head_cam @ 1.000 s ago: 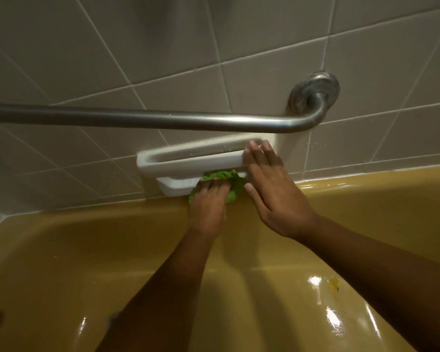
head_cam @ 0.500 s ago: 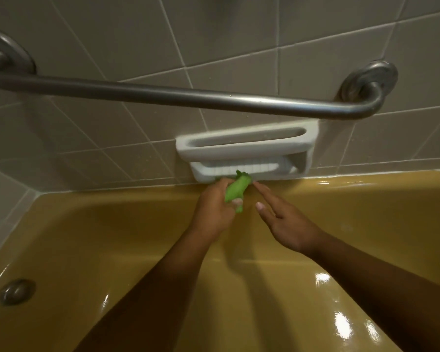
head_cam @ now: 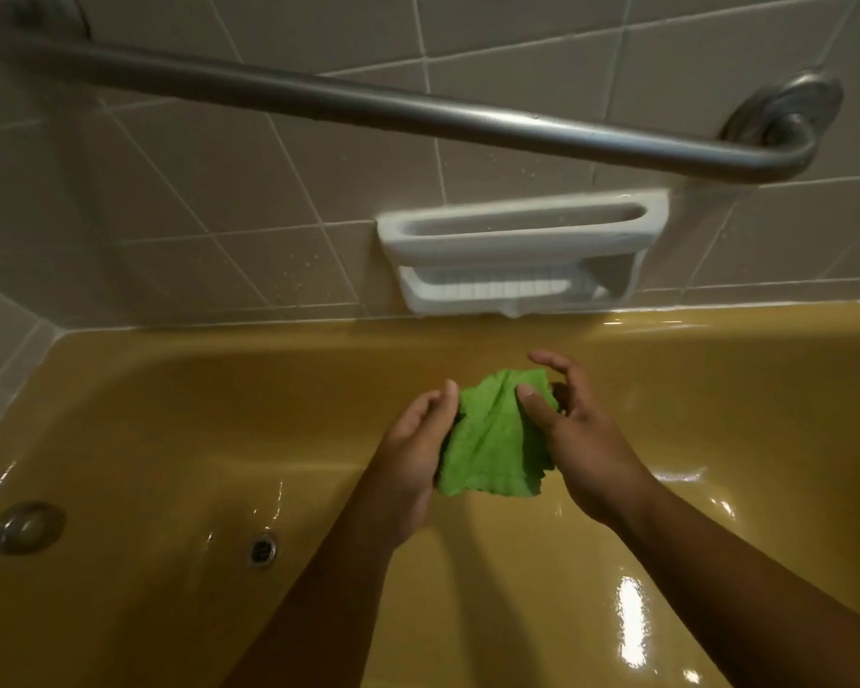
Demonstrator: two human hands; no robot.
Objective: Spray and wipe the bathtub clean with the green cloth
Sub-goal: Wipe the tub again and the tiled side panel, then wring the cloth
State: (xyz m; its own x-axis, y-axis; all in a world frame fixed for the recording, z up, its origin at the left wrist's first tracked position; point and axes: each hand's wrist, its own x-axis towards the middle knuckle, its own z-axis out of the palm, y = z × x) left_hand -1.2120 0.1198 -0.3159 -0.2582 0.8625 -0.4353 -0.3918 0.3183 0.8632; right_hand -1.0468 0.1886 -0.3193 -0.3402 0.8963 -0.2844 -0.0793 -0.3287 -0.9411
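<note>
While my left hand [head_cam: 408, 454] holds the cloth [head_cam: 487, 444] along one edge, my right hand [head_cam: 582, 449] pinches its other edge, thumb on top, above the tub [head_cam: 170, 414].

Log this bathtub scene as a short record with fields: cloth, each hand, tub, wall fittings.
cloth: green cloth, crumpled, held between both hands over the tub
left: left hand grips its left edge
right: right hand pinches its upper right, thumb on top
tub: yellow bathtub, glossy; drain at left
wall: white soap dish below metal grab bar
</note>
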